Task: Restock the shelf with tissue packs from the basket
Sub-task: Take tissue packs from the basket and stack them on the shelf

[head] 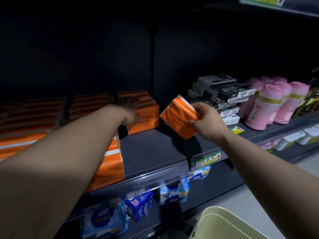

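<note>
Orange tissue pack [178, 120] tilted above the shelf [151, 152] gap, held by the right hand [207, 121], thumb and fingers curled round its end. Left hand [132, 109] on the rear stack [144, 118] (finger set lost in shadow). Risk: an end grip lets it swing into the black boxes [222, 94] alongside.

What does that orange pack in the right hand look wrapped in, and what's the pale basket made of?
Orange pack: probably thin plastic film, slightly glossy, judging by its soft sheen and printed lettering. Pale basket: likely moulded plastic, matte, with a smooth, uniform rim.
</note>
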`<state>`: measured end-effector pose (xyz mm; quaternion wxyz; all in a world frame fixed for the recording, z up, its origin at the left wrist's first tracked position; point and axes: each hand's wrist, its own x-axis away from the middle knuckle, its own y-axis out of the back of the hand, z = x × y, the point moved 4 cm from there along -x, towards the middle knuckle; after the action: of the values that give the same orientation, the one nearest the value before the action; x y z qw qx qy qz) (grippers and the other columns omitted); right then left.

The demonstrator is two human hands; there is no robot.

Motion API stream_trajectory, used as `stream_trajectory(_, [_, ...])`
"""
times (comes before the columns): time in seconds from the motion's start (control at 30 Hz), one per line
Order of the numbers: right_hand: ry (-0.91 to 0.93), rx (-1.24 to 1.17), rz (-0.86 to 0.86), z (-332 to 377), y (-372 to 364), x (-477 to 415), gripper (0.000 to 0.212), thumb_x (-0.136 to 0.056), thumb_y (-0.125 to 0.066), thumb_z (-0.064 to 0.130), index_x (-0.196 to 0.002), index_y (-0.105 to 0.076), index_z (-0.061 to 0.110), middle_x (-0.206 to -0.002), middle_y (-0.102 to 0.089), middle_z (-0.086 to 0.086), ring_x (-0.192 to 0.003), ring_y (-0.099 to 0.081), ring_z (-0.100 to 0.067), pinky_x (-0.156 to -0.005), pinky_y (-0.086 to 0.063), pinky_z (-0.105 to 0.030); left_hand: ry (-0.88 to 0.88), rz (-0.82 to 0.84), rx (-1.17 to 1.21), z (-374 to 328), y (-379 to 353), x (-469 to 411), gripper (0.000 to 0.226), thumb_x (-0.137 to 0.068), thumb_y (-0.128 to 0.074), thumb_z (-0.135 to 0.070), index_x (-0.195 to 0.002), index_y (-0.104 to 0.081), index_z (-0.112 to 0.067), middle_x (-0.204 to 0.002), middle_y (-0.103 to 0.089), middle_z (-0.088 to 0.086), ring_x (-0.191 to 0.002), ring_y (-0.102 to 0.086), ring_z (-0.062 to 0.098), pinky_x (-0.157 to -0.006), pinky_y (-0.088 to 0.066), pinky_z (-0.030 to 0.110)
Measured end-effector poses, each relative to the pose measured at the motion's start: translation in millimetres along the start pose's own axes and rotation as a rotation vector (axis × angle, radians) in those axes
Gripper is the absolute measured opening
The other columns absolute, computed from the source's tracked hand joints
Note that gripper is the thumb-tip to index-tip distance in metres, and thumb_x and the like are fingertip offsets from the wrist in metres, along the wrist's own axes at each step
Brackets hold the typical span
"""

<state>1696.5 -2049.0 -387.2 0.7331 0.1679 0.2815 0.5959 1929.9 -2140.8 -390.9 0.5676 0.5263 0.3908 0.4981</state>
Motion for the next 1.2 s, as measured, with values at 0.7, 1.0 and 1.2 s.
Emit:
stream_trajectory(0.7, [0.164, 0.241, 0.218, 41, -63, -25, 0.042, -0.074, -0.063, 0.003, -0.110, -0.066, 0.025, -0.110, -0.057, -0.005, -0.095, -0.059, -0.019, -0.080, -0.046, -0.023, -0.041, -0.185, 0.436, 25, 22, 24, 0.057, -0.099, -0.042, -0.037, -0.149, -0.027, -0.015, -0.153, -0.030, 0.009, -0.139, -0.031, 0.025, -0.111, -0.025, 0.030])
stream_trajectory(1.0, [0.209, 0.485, 0.027, 50, -103, -21, 0.053, -0.082, -0.058, 0.013, -0.131, -0.053, 0.034, -0.127, -0.043, -0.013, -0.115, -0.036, -0.034, -0.100, -0.035, -0.036, 0.043, -0.386, 0.386, 45, 32, 76, 0.032, -0.095, -0.047, -0.030, -0.122, -0.059, -0.019, -0.129, -0.057, 0.008, -0.116, -0.053, 0.029, -0.095, -0.045, 0.033])
stream_trajectory(1.2, [0.243, 0.479, -0.024, 65, -91, -3, 0.062, -0.081, -0.065, 0.016, -0.138, -0.045, 0.026, -0.138, -0.042, -0.013, -0.127, -0.033, -0.033, -0.106, -0.032, -0.040, 0.037, -0.410, 0.416, 51, 32, 109, 0.040, -0.093, -0.050, -0.035, -0.132, -0.052, -0.025, -0.133, -0.054, 0.003, -0.119, -0.052, 0.025, -0.093, -0.044, 0.032])
